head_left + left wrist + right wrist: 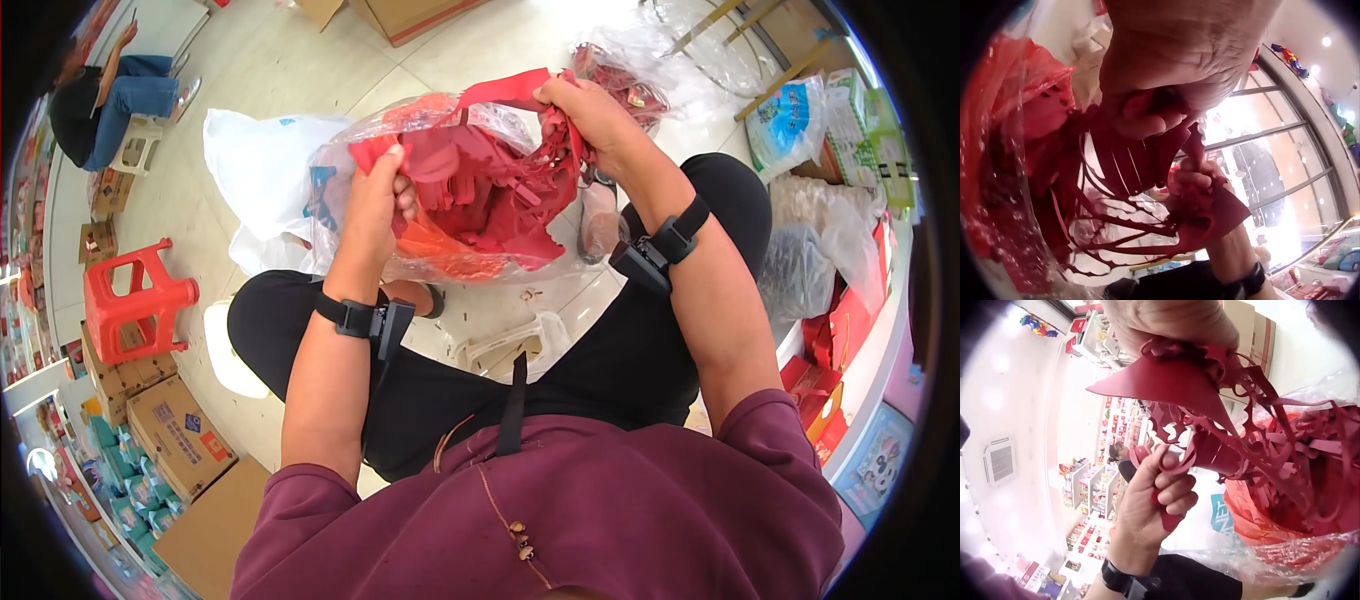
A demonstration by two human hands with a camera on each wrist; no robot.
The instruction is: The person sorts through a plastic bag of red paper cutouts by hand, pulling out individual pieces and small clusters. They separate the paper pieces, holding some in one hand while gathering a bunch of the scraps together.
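A clear plastic bag (pixel 345 150), with an orange-red plastic bag (pixel 455 258) inside it, stands between the person's knees. It is full of dark red sheet scraps (pixel 480 195) with cut-out holes and thin strips. At the bag's left side, the left hand (pixel 375 210) pinches a red piece between thumb and curled fingers. The right hand (pixel 592 112), higher and to the right, grips a bunch of red cut-out scraps (pixel 1222 381). A flat red flap sticks out from it toward the left. Lacy strips (pixel 1129 219) stretch between the hands in the left wrist view.
White plastic bags (pixel 260 160) lie left of the scraps. A red stool (pixel 135 300) and cardboard boxes (pixel 180 435) are at the left. Another clear bag of red scraps (pixel 625 85) is beyond the right hand. A seated person (pixel 100 110) is at the far left.
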